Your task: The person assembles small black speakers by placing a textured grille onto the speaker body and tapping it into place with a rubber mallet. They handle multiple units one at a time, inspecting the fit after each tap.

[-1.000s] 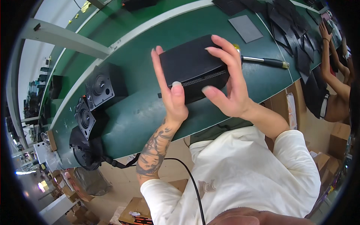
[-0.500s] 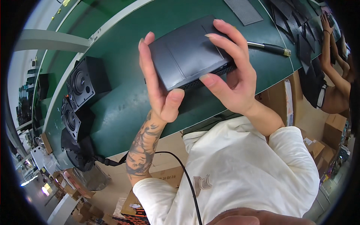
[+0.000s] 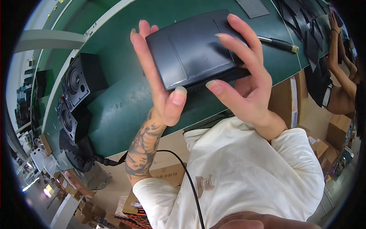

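Above the green workbench point(image 3: 126, 122) I hold a black speaker box point(image 3: 192, 47) between both hands. Its smooth, slightly curved panel with two seam lines faces up, and a strip of dark mesh shows along the near edge. My left hand point(image 3: 162, 89) grips the left end, thumb on the near edge and fingers along the side. At the right end, my right hand point(image 3: 249, 86) has its thumb at the near edge and two fingertips on the panel's far right part. The underside of the box is hidden.
Two black speakers point(image 3: 78, 82) stand at the bench's left. A black-handled tool point(image 3: 280, 44) and a mesh panel point(image 3: 253, 7) lie beyond my right hand. More dark panels point(image 3: 301, 19) are piled at far right, near another person's arms point(image 3: 335, 57). Cardboard boxes point(image 3: 339, 129) sit below.
The speaker box has come slightly nearer the view and tilted a little, so its mesh edge shows less. Both hands keep their hold, and the view has shifted slightly.
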### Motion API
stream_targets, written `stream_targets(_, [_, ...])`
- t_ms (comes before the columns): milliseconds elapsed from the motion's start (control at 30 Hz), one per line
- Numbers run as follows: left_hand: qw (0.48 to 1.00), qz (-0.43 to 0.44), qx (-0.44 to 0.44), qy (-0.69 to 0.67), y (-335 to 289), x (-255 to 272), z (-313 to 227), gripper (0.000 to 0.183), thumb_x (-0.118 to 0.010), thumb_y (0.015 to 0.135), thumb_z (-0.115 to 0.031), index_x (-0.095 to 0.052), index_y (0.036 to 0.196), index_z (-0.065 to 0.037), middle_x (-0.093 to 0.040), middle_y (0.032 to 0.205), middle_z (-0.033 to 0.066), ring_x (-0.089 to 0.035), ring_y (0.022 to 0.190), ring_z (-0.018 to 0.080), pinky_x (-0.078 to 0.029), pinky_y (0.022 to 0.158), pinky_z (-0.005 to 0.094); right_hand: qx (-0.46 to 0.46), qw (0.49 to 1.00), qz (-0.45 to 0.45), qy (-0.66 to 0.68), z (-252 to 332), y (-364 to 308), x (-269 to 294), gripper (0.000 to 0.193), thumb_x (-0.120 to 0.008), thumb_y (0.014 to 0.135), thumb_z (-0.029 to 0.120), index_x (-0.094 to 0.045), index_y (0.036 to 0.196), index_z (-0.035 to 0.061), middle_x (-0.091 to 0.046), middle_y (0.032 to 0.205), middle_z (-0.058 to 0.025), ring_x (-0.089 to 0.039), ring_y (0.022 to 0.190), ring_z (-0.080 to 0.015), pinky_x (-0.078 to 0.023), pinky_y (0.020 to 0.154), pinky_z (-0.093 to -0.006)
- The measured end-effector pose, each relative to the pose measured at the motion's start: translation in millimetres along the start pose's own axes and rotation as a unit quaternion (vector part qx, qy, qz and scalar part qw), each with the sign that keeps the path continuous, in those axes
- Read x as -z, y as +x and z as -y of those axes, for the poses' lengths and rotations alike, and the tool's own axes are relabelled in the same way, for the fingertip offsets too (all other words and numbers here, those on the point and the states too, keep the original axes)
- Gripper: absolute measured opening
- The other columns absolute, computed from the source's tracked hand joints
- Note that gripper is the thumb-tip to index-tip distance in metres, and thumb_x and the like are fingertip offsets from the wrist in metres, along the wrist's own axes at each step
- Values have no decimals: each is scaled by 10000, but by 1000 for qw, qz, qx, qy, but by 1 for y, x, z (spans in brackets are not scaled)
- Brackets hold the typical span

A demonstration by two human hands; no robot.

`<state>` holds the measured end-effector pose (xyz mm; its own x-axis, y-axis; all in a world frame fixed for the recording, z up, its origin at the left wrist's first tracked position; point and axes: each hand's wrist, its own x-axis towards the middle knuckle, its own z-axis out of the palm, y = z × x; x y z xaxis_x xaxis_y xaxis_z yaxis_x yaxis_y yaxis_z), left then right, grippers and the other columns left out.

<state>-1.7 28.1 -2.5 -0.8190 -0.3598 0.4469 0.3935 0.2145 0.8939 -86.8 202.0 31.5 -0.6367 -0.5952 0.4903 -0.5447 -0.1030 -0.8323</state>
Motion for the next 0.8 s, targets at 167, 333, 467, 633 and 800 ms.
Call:
stream_targets(167, [1000, -2, 8, -12, 0, 2, 0, 1202, -603, 917, -669, 101, 1637, -14, -41, 1687, 278, -241, 1515, 399, -248, 1211, 514, -35, 999, 2, 17, 4, 1, 0, 773, -832, 820, 106, -469, 1487, -34, -299, 1626, -209, -384, 1465, -295, -357, 1179, -403])
stream_targets(333, [1000, -6, 3, -24, -2, 12, 7, 1177, -697, 891, -611, -74, 1630, 59, -238, 1628, 282, -356, 1459, 367, -311, 1188, 476, -24, 1000, -9, 7, 4, 0, -5, 824, -845, 808, 103, -435, 1511, -27, -322, 1617, -204, -387, 1468, -292, -347, 1185, -400])
stream_targets(467, [995, 19, -82, 47, 0, 24, 18, 1053, -690, 923, -573, -233, 1588, 103, -336, 1574, 284, -416, 1415, 377, -342, 1167, 477, -7, 999, -31, 11, 0, -1, -11, 867, -855, 798, 101, -408, 1531, -21, -340, 1611, -199, -388, 1471, -290, -339, 1189, -398])
stream_targets(633, [988, 43, -109, 103, 4, 32, 17, 971, -663, 947, -577, -330, 1542, 114, -378, 1538, 303, -452, 1382, 398, -365, 1150, 481, 5, 993, -44, 111, -19, -1, -1, 920, -868, 786, 98, -374, 1555, -14, -363, 1603, -194, -391, 1474, -288, -329, 1195, -394])
stream_targets(800, [979, -2, -121, 167, 2, 20, 11, 952, -574, 971, -644, -354, 1512, 109, -418, 1531, 281, -452, 1405, 356, -351, 1169, 452, -60, 997, 25, 47, -32, 0, 18, 992, -880, 794, 137, -305, 1592, 7, -340, 1623, -179, -344, 1504, -286, -296, 1216, -395])
